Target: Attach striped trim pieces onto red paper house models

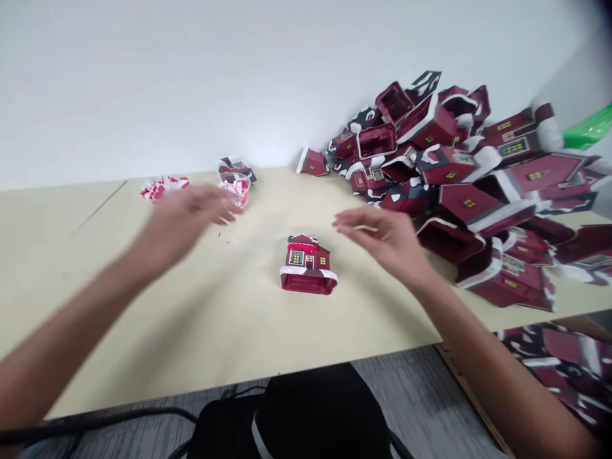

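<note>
A small dark-red toy house (pixel 308 258) with white snow trim and yellow windows lies on the table, its hollow underside facing me. My left hand (pixel 191 207) is in the air left of and beyond the house, blurred by motion, fingers stretched loosely to the right. Nothing shows in it. To the house's right hovers my right hand (pixel 380 236), its fingers loosely bent and a narrow gap beside the thumb. I see no object in it. Neither hand touches the house. Near my left fingers lies a red-and-white bundle (pixel 238 190), partly covered by them.
A big heap of similar houses (pixel 459 159) covers the table's right side against the wall. One house (pixel 313 162) lies beside it, another (pixel 236 169) behind the bundle. A second red-and-white bundle (pixel 165 187) lies further left. More houses (pixel 564 357) fill a box below the table edge.
</note>
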Action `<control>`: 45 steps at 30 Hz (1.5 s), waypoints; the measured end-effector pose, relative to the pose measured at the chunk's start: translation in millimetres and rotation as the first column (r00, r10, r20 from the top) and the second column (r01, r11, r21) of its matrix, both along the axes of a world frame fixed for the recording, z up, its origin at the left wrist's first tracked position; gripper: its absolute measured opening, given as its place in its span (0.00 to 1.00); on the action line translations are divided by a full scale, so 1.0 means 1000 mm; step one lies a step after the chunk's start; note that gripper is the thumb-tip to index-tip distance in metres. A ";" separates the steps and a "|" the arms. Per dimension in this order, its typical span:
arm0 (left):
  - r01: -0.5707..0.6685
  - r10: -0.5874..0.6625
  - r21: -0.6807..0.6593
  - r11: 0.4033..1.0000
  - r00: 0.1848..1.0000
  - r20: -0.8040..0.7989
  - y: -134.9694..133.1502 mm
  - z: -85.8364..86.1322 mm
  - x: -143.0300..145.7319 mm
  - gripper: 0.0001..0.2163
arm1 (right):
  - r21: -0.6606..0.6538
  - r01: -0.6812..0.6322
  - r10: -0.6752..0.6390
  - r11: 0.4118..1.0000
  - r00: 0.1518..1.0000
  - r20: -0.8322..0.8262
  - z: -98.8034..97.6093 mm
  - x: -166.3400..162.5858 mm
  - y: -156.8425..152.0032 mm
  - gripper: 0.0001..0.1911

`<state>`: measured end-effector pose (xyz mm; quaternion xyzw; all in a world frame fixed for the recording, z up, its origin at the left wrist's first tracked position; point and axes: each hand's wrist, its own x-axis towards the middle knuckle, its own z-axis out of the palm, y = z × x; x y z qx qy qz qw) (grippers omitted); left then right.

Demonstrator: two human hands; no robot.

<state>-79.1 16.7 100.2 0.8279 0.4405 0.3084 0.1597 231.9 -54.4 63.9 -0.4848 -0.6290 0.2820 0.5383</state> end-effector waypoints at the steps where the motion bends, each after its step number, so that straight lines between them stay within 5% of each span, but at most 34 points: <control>1: 0.030 -0.031 -0.039 0.999 0.999 -0.022 0.000 -0.004 0.007 0.15 | -0.064 -0.052 0.054 0.997 0.998 0.040 -0.009 -0.004 0.008 0.12; 4: 0.090 -0.095 -0.138 0.986 0.995 -0.034 -0.006 -0.021 0.035 0.15 | -0.148 -0.159 0.180 0.976 0.974 0.140 -0.025 -0.016 0.029 0.15; 8: 0.181 -0.154 -0.217 0.959 0.979 0.136 -0.014 -0.048 0.057 0.13 | -0.066 -0.243 0.252 0.968 0.934 0.253 -0.023 -0.026 0.042 0.08; 19: 0.237 -0.074 -0.324 0.916 0.893 0.443 -0.002 -0.090 0.069 0.07 | 0.130 -0.235 0.209 0.963 0.961 0.183 -0.046 -0.023 0.048 0.06; 25: 0.273 -0.230 -0.077 0.959 0.907 0.352 0.008 -0.095 0.063 0.13 | 0.254 -0.208 0.167 0.945 0.971 0.172 -0.049 -0.028 0.044 0.06; 30: 0.336 -0.351 0.102 0.936 0.892 0.285 0.015 -0.094 0.060 0.19 | 0.310 -0.181 0.138 0.933 0.978 0.157 -0.052 -0.032 0.040 0.07; 38: 0.323 -0.324 0.062 0.944 0.879 0.349 0.017 -0.095 0.063 0.18 | 0.248 -0.198 0.163 0.948 0.974 0.156 -0.049 -0.025 0.042 0.12; 45: 0.343 -0.324 0.009 0.939 0.878 0.353 0.016 -0.090 0.066 0.17 | 0.337 -0.193 0.129 0.921 0.970 0.204 -0.049 -0.023 0.040 0.08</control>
